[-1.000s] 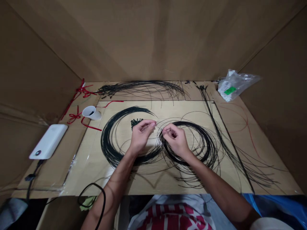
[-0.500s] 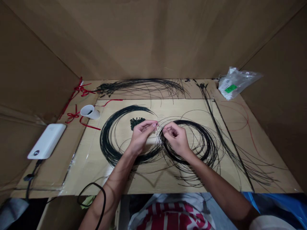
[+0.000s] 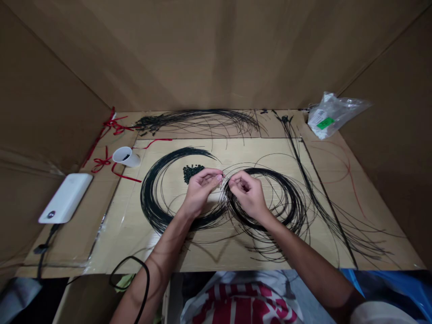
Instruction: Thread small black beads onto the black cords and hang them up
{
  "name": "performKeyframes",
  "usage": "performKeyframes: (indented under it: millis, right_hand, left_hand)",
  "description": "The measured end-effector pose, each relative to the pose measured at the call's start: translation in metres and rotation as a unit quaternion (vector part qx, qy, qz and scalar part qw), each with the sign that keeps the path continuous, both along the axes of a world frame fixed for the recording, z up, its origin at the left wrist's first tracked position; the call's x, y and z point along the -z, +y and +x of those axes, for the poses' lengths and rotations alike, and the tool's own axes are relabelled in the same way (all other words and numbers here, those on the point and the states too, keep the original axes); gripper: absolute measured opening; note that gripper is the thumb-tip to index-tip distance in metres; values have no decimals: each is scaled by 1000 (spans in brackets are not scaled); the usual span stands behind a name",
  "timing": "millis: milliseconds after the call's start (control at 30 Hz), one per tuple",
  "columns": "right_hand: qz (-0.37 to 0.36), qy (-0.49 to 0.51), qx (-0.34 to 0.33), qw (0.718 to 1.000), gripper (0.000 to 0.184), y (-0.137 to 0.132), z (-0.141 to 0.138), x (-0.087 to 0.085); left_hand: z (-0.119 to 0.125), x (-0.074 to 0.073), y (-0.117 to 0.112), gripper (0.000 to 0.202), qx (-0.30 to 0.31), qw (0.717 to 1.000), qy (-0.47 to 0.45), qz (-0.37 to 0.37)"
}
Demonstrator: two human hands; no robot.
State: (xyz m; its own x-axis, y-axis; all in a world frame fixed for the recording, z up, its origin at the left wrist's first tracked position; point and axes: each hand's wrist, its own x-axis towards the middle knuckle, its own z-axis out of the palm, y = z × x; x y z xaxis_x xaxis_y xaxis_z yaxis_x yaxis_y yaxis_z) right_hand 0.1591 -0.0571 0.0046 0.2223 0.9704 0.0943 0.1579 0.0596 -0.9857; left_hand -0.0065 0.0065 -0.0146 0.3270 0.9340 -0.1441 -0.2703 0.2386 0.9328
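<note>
"What's going on at the frame's centre?"
"The left hand (image 3: 200, 191) and right hand (image 3: 246, 195) are pinching their fingertips, nearly meeting, over coiled black wires (image 3: 148, 202)."
"And just above the left hand?"
"A pile of small black pieces (image 3: 192, 173) is sitting there."

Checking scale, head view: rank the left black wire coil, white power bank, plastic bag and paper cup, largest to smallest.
1. Left black wire coil
2. White power bank and plastic bag: look alike, unranked; the bag is crumpled and farther off
3. Paper cup
</note>
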Motion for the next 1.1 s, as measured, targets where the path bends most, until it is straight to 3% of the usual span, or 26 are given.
performKeyframes:
  millis: [500,867,1100]
  right_hand:
    - [0,-2,-2,1000,9,-1,1,1]
    - [4,8,-7,1000,10,-2,1,0]
    - [-7,31,-8,999,11,2,4,6]
  left_hand:
    - [-3,-13,-2,29,-13,988,101,114]
    - [-6,-11,-1,17,7,976,120,182]
    - [-6,-14,-1,20,12,977,126,170]
